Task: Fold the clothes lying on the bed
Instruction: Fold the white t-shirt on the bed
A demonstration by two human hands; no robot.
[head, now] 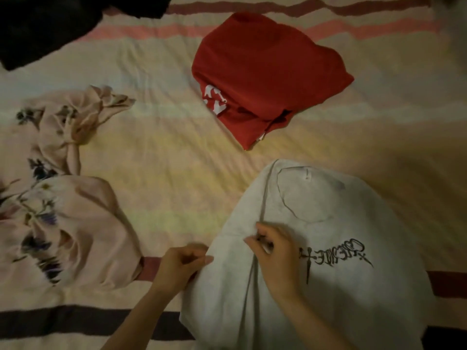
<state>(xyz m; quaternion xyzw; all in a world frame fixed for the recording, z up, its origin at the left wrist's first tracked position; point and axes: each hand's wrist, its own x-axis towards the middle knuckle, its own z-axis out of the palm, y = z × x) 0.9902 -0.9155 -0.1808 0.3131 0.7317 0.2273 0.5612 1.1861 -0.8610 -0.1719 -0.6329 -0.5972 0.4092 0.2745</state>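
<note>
Folding is under way on the grey T-shirt [328,261], which lies flat at the near right of the bed [177,152], its collar toward the far side and a black gothic-style print across the chest. The left hand [177,266] pinches the shirt's left edge, near where the sleeve has been turned in, fingers curled round the cloth. The right hand [273,256] rests on the body of the shirt beside the long lengthwise crease, its fingers curled and nipping the fabric at that fold.

I judge the shirt to be light, soft jersey: limp, with no stiffness to hold a line, so a fold will only stay if it is pressed flat and smoothed. It should not slip much on the striped cotton bedcover. The best places to take hold are the edges and seams, at shoulder and hem, where the cloth is doubled and gives a straighter fold.

A red garment [267,79] sits folded at the far middle, white lettering showing on one side. A pale pink floral garment [63,210] lies crumpled at the near left, not yet folded; it looks thinner and probably slippery. A dark garment [50,26] lies heaped in the far left corner.
</note>
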